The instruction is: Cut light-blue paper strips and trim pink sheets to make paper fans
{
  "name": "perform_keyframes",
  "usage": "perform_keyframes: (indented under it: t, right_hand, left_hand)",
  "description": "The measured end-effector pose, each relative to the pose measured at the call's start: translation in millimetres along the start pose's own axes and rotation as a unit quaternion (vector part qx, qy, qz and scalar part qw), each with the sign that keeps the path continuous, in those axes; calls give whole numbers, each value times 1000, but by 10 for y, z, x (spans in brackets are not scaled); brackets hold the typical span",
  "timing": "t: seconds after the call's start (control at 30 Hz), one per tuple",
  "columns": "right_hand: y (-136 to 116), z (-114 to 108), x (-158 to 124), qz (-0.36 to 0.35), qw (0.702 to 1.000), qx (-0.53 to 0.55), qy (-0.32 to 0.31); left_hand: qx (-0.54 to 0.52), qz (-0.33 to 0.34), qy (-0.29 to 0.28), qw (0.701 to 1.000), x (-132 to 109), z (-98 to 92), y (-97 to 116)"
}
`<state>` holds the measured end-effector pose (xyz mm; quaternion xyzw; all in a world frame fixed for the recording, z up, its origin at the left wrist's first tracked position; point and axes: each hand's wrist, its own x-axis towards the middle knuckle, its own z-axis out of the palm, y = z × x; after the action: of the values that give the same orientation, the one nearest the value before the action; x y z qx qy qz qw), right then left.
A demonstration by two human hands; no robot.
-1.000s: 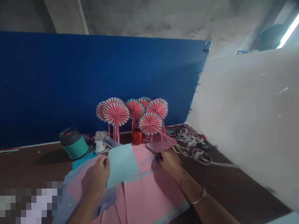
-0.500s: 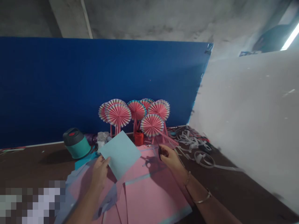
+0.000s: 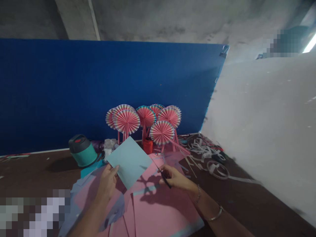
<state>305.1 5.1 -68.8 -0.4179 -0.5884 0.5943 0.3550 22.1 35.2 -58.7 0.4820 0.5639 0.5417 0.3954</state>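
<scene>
A square of light blue paper is pinched at its left corner between the thumb and fingers of my left hand. My right hand grips a pair of dark scissors whose tips point up and left, close to the paper's right corner. Whether the blades touch the paper I cannot tell. Beneath both hands lie pink paper sheets with pale blue borders, and the right hand casts a shadow on them.
Several pink pleated paper fans stand before the blue panel. Around them are a red container, a teal pot with a dark lid, curled white paper strips and a tape roll. A white wall rises on the right.
My right hand has moved left and down with the scissors, bringing their tips to the paper's right corner. The left hand and paper stay almost in place, and the view has shifted slightly.
</scene>
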Motion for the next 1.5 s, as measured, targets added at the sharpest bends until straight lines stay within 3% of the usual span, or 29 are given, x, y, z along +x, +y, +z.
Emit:
perform_keyframes:
  t: [0.1, 0.17, 0.5, 0.97, 1.17, 1.5]
  right_hand:
    - [15, 48, -1, 1, 1000, -9, 8]
    - [-3, 64, -8, 0, 1000, -13, 20]
    - [-21, 69, -11, 14, 999, -15, 29]
    - [-144, 108, -39, 24, 999, -7, 30]
    - [-139, 102, -36, 24, 999, -11, 35]
    - [-158, 119, -45, 31, 999, -10, 43]
  left_hand:
    - [-131, -34, -36, 990, -9, 9, 5]
    - [-154, -44, -37, 986, -10, 10, 1]
    - [-181, -54, -48, 981, -8, 19, -44]
    - [-132, -55, -51, 988, -28, 30, -17]
    - [-182, -67, -49, 980, -18, 31, -36]
    - [-180, -72, -49, 980, -15, 31, -53]
